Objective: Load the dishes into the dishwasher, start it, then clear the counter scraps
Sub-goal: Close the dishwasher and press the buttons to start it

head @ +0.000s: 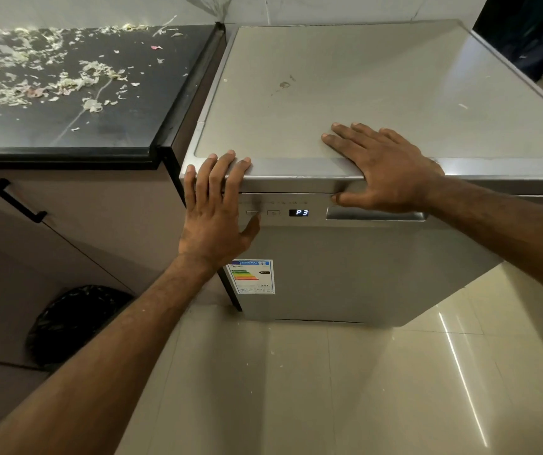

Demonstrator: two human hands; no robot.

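1. Floor [329,389]: pale glossy tiles, nearest the camera. A black-lined bin [76,323] sits near left below the cabinet, probably where the scraps are meant to go.
2. Dishwasher [345,267]: silver, freestanding, centre-right. The door is closed with an energy label [253,276] low on its left side. No dishes are in view, so loading looks done.
3. Left hand [212,205]: fingers spread flat and draped over the top-left front edge. The thumb reaches down toward a button on the control strip, but I cannot tell whether it is pressing. It likely braces there so the thumb can work the controls.
4. Control strip: the power button [273,213] is just right of the thumb, and the display [298,212] is lit and reads P3. A programme appears chosen, so this is probably the start step.
5. Right hand [385,169]: palm and straight fingers lie flat on the top, holding nothing. The thumb lies along the front lip above the door handle [375,214]. It seems to be steadying the machine or keeping the door shut.
6. Counter [66,139]: dark, far left, touching the dishwasher's side.
7. Scraps [66,80]: pale vegetable peelings scattered across the counter, not yet cleared.
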